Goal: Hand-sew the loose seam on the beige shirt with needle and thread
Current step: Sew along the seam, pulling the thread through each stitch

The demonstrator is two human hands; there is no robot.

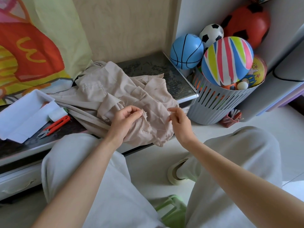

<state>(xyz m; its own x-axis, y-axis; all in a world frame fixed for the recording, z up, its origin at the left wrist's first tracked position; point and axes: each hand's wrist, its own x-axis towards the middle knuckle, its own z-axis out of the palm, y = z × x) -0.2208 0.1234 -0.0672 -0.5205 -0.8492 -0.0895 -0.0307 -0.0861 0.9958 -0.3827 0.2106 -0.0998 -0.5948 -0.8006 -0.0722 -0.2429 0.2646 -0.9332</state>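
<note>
The beige shirt (pixel 125 96) lies crumpled on a dark low table (pixel 148 66), part of it hanging over the front edge. My left hand (pixel 126 120) pinches a frayed edge of the shirt between thumb and fingers. My right hand (pixel 178 120) hovers at the shirt's right side with thumb and fingers pinched together; a needle or thread there is too thin to make out. A faint pale thread seems to run between the two hands.
Orange thread snips (pixel 55 125) lie left of the shirt beside a white tray (pixel 24 112) and a white spool (pixel 57 113). A grey slatted basket (pixel 220 102) full of balls stands at the right. My knees are below the table edge.
</note>
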